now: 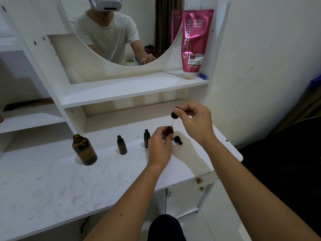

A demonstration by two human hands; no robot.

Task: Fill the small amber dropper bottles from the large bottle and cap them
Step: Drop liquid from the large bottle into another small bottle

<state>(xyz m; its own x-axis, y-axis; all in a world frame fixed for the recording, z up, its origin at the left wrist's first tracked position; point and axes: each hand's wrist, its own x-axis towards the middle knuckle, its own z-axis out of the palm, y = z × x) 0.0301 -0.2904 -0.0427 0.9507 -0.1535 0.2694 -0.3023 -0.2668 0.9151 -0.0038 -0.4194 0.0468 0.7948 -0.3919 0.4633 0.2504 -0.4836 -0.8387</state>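
Note:
My left hand (160, 145) grips a small amber dropper bottle (170, 130) standing uncapped on the white tabletop (69, 180). Above it my right hand (194, 120) pinches a black dropper cap (174, 114), its thin glass pipette pointing down toward the bottle's mouth. A loose black dropper cap (178, 140) lies on the table just right of the bottle. Two capped small amber bottles (122, 145) (146, 140) stand to the left. The large amber bottle (84, 150) stands open at the far left.
A pink body serum tube (194, 42) stands on the upper shelf (135, 89) beside a round mirror (121, 32) that reflects a person. A wall rises on the right. The table's front edge runs diagonally; cabinet doors (184, 197) sit below.

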